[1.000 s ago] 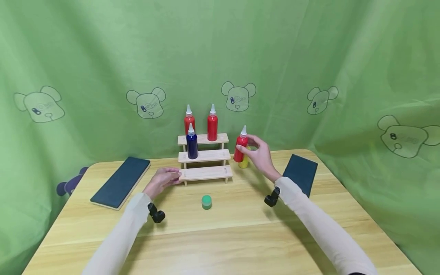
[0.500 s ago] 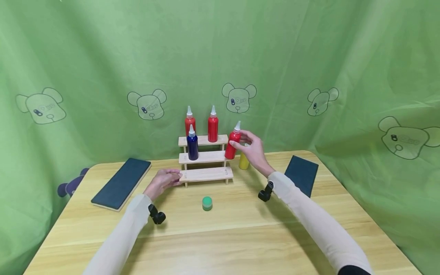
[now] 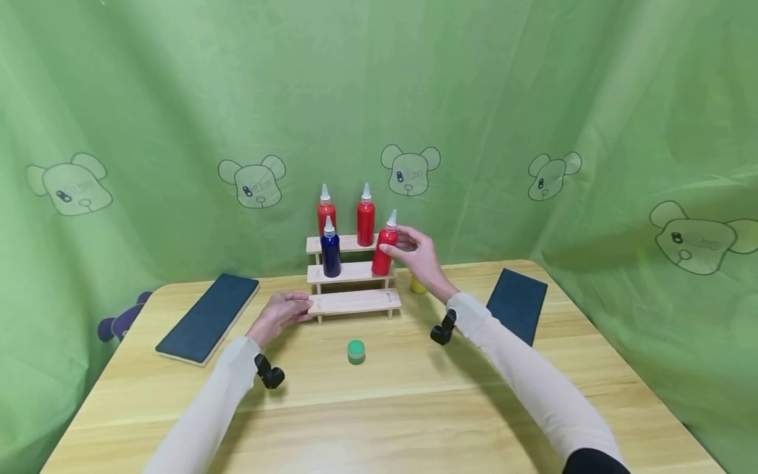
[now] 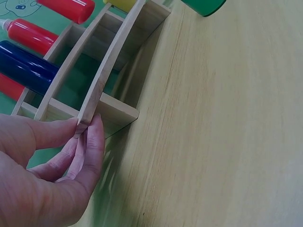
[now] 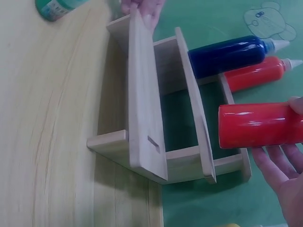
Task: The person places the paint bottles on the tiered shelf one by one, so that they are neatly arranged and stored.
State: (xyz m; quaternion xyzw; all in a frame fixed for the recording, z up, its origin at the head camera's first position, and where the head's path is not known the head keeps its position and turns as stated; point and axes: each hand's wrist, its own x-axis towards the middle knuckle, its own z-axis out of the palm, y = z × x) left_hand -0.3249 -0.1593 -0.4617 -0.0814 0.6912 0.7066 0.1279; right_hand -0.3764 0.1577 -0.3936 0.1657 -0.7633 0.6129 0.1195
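My right hand (image 3: 419,257) grips a red squeeze bottle (image 3: 383,253) with a white pointed tip, close over the right end of the middle shelf. The bottle leans slightly. At the left end of the lowest shelf, my left hand (image 3: 278,317) pinches the board of the three-step wooden rack (image 3: 354,301) between thumb and fingers (image 4: 94,151). A dark blue bottle (image 3: 331,253) stands upright on the middle step's left side. Two more bottles stand on the top step: an orange-red bottle (image 3: 326,212), partly hidden by the blue one, and a red bottle (image 3: 366,222).
A small green-lidded jar (image 3: 356,352) stands in front of the rack. Behind my right wrist is a yellow container (image 3: 418,285), mostly hidden. Dark flat boards lie at either side, a left board (image 3: 210,317) and a right board (image 3: 518,304). A green curtain (image 3: 474,99) hangs behind the table.
My right hand has carried the red bottle leftward, from above the yellow container to over the middle shelf's right end. The left hand has stayed on the rack.
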